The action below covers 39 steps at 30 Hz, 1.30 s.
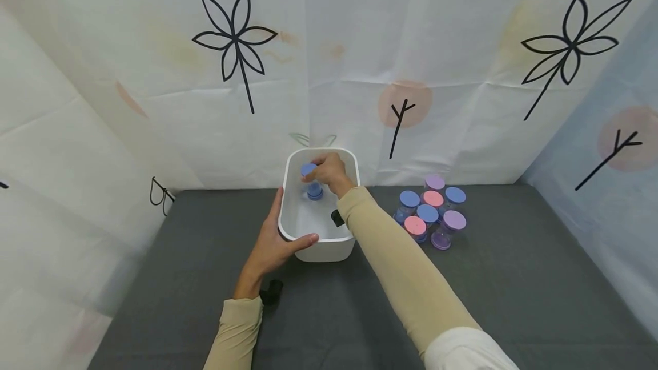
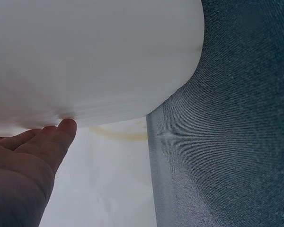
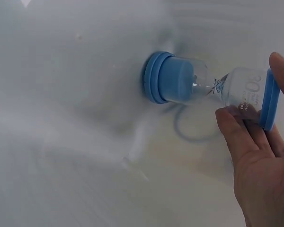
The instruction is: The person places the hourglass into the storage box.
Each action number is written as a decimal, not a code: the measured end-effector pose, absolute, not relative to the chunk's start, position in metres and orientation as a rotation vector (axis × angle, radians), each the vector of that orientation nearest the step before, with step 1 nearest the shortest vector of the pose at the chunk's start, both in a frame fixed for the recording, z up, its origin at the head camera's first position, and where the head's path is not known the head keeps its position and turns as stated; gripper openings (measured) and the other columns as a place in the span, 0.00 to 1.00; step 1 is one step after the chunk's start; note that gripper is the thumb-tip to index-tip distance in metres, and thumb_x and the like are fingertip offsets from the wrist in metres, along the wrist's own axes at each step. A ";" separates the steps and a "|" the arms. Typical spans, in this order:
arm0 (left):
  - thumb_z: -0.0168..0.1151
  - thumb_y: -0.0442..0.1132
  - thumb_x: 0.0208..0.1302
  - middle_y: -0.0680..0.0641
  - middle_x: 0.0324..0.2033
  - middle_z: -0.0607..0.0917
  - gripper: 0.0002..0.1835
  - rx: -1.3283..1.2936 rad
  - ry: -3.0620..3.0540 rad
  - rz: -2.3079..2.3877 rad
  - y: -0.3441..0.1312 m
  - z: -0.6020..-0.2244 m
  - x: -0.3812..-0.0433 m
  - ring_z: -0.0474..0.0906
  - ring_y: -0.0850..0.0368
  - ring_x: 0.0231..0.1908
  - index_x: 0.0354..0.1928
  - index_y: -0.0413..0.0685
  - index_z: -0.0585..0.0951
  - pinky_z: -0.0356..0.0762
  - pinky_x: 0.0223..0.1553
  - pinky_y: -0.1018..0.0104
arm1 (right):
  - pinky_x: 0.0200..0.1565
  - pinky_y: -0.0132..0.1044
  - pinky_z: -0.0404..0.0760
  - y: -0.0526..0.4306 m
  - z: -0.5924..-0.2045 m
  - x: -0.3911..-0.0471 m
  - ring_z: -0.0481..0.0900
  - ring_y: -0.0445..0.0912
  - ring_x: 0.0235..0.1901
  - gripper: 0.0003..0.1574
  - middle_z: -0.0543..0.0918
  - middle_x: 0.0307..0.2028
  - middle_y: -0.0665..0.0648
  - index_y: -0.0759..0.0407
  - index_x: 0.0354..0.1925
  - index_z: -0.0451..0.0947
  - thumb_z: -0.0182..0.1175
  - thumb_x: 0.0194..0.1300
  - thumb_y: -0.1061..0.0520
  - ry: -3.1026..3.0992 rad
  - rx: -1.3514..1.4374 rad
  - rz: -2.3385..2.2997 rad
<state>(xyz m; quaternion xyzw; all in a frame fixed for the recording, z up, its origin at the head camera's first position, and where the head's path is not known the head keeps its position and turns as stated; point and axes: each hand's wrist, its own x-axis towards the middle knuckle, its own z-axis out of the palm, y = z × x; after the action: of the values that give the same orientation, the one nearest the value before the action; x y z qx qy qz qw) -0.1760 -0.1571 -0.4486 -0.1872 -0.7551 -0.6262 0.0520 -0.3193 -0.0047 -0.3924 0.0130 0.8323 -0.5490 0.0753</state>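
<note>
A white plastic bin (image 1: pixel 324 251) stands on the dark cloth. Inside it my right hand (image 1: pixel 331 171) holds a blue-capped sand timer (image 1: pixel 315 190) by its upper end, thumb at the cap and fingers along the glass. The right wrist view shows this hourglass (image 3: pixel 175 78) with blue sand in the bulb at its far end, that end's cap at the bin floor. My left hand (image 1: pixel 269 244) rests against the bin's near left corner. Its thumb lies along the front rim, and its nearly straight fingers (image 2: pixel 61 137) touch the outer side wall.
Right of the bin a cluster of several sand timers stands upright, with blue (image 1: pixel 409 198), pink (image 1: pixel 414 225) and purple (image 1: pixel 454 220) caps. A printed white cloth (image 1: pixel 349 27) hangs behind the dark tabletop (image 1: pixel 514 278).
</note>
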 end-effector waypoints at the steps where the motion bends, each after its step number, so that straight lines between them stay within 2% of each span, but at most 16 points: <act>1: 0.79 0.36 0.53 0.44 0.71 0.66 0.65 -0.568 -2.296 -1.906 -0.157 -0.448 -0.176 0.72 0.27 0.57 0.82 0.59 0.41 0.77 0.49 0.35 | 0.58 0.45 0.78 -0.005 -0.392 -0.319 0.81 0.57 0.53 0.35 0.84 0.52 0.65 0.69 0.56 0.82 0.79 0.47 0.68 2.512 0.038 -1.634; 9: 0.79 0.36 0.54 0.42 0.71 0.66 0.64 -0.575 -2.295 -1.905 -0.157 -0.450 -0.178 0.72 0.27 0.56 0.82 0.58 0.42 0.77 0.49 0.34 | 0.55 0.45 0.80 -0.004 -0.390 -0.317 0.81 0.57 0.51 0.33 0.83 0.52 0.66 0.70 0.53 0.82 0.80 0.47 0.68 2.543 0.052 -1.625; 15: 0.79 0.36 0.54 0.43 0.72 0.65 0.65 -0.582 -2.284 -1.923 -0.155 -0.451 -0.179 0.70 0.28 0.59 0.82 0.57 0.42 0.74 0.52 0.31 | 0.57 0.44 0.78 0.006 -0.379 -0.319 0.80 0.56 0.54 0.32 0.84 0.53 0.62 0.68 0.54 0.83 0.79 0.50 0.65 2.539 0.064 -1.630; 22: 0.80 0.36 0.53 0.44 0.73 0.64 0.64 -0.577 -2.285 -1.923 -0.156 -0.450 -0.179 0.69 0.28 0.61 0.81 0.67 0.43 0.72 0.54 0.30 | 0.62 0.41 0.74 0.017 -0.352 -0.320 0.79 0.53 0.57 0.33 0.85 0.53 0.60 0.66 0.57 0.81 0.79 0.54 0.61 2.457 0.008 -1.690; 32: 0.80 0.34 0.52 0.45 0.71 0.66 0.64 -0.590 -2.277 -1.915 -0.156 -0.451 -0.180 0.69 0.26 0.59 0.81 0.68 0.46 0.73 0.53 0.30 | 0.63 0.39 0.74 0.035 -0.317 -0.303 0.81 0.52 0.58 0.37 0.82 0.59 0.64 0.69 0.63 0.76 0.76 0.56 0.64 2.274 -0.232 -1.877; 35: 0.80 0.33 0.52 0.47 0.71 0.67 0.64 -0.605 -2.277 -1.902 -0.156 -0.451 -0.181 0.71 0.29 0.58 0.81 0.68 0.46 0.74 0.53 0.31 | 0.65 0.40 0.71 0.046 -0.309 -0.296 0.80 0.52 0.60 0.38 0.80 0.61 0.66 0.69 0.65 0.74 0.75 0.58 0.65 2.216 -0.324 -1.929; 39: 0.80 0.34 0.52 0.50 0.71 0.68 0.64 -0.623 -2.282 -1.886 -0.156 -0.451 -0.180 0.73 0.38 0.58 0.81 0.69 0.46 0.74 0.52 0.32 | 0.66 0.41 0.70 0.065 -0.303 -0.283 0.77 0.52 0.62 0.38 0.79 0.62 0.66 0.70 0.67 0.72 0.72 0.60 0.66 2.163 -0.433 -1.985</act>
<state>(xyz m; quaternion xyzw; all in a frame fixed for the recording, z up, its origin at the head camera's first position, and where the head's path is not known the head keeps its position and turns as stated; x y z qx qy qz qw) -0.1804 -0.1561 -0.4505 -0.2054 -0.7529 -0.6225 0.0582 -0.2828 0.0650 -0.3030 -0.1455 0.7261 -0.6663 0.0871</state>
